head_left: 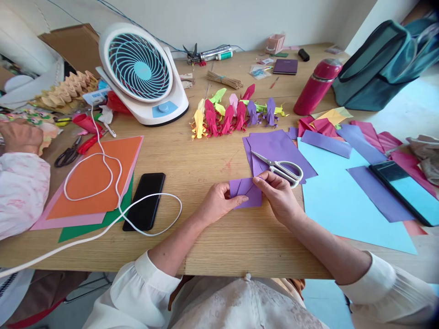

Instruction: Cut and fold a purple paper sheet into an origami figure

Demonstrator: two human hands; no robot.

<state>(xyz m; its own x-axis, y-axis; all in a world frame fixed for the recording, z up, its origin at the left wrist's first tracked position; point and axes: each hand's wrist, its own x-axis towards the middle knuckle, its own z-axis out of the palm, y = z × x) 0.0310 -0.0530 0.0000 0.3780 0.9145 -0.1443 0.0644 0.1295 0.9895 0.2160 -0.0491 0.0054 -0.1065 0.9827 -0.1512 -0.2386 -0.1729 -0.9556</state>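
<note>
Between my two hands is a small folded piece of purple paper (252, 199), with creases and a raised flap. My left hand (221, 200) grips its left side, thumb lying across the front. At the upper right corner, my right hand (277, 192) pinches the paper between thumb and fingers. Scissors (283, 170) with white handles lie just beyond my right hand, on top of purple sheets (270, 142). Farther back stands a cluster of folded paper figures (228, 119) in yellow, red, pink, green and purple.
A white fan (164, 103), a red flask (315, 89) and a teal bag (363, 87) stand behind. To the left are a black phone (146, 201), a white cable (118, 183) and orange paper (92, 183). Blue paper (329, 196) and another phone (404, 187) lie right. Another person's hand (22, 136) is at far left.
</note>
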